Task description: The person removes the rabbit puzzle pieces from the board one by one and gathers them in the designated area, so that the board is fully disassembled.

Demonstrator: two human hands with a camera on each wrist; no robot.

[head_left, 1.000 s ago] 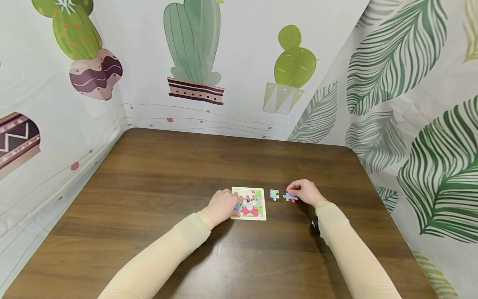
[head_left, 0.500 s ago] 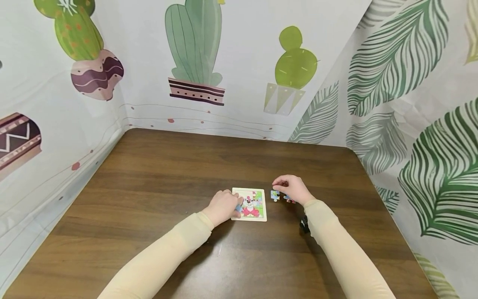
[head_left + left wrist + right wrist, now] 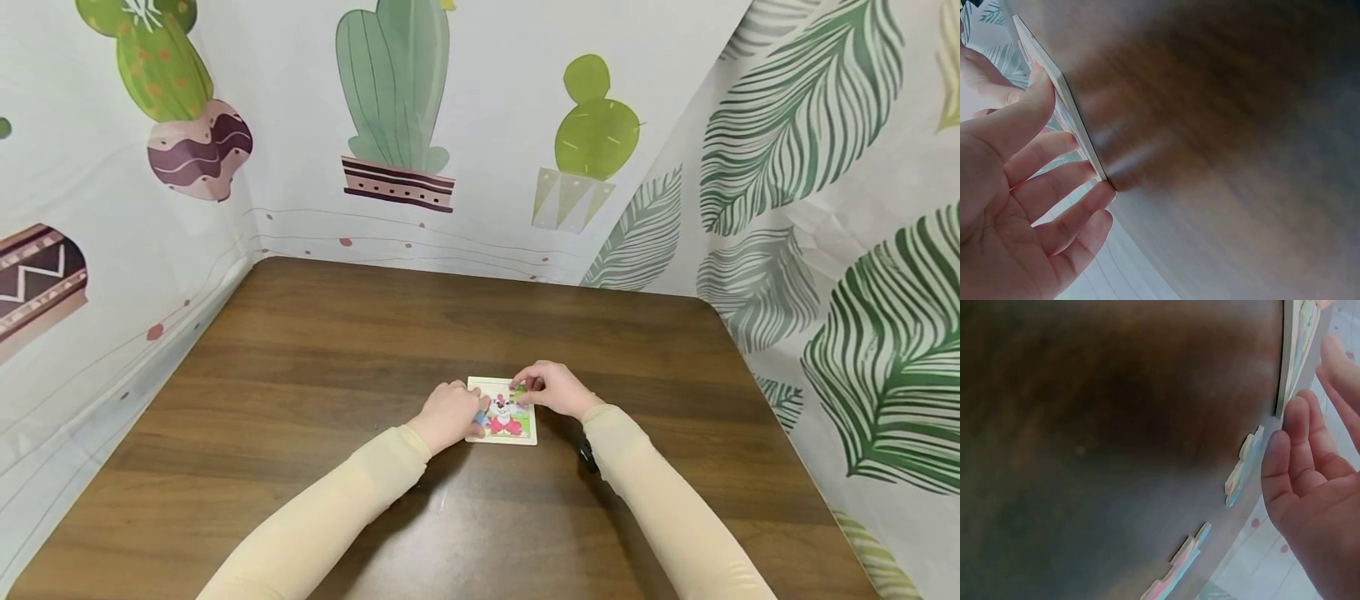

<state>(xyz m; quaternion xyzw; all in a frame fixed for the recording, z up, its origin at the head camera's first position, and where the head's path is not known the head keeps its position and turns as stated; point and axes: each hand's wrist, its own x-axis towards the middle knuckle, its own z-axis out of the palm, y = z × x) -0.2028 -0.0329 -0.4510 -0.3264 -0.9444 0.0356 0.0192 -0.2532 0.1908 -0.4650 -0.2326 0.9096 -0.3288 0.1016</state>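
Note:
A small square jigsaw puzzle [image 3: 501,410] with a pink-and-white cartoon animal lies in a pale frame [image 3: 512,442]. My left hand [image 3: 442,417] rests at the frame's left side, thumb and fingertips extended onto its edge; the left wrist view shows them along the rim [image 3: 1075,115]. My right hand [image 3: 558,392] is over the upper right corner, fingertips at the green part of the picture. Two loose jigsaw pieces, one nearer [image 3: 1244,467] and one farther [image 3: 1177,565] from the frame, lie on the table beside my right hand; my hand hides them in the head view.
The brown wooden table [image 3: 360,333] stretches out around the puzzle. Behind it and at both sides hangs a white cloth backdrop [image 3: 495,125] printed with cacti and leaves. A black device [image 3: 587,456] sits under the right wrist.
My right hand has moved left, from the farther loose piece, past the other one, to the upper right corner of the puzzle. My left hand stays in place.

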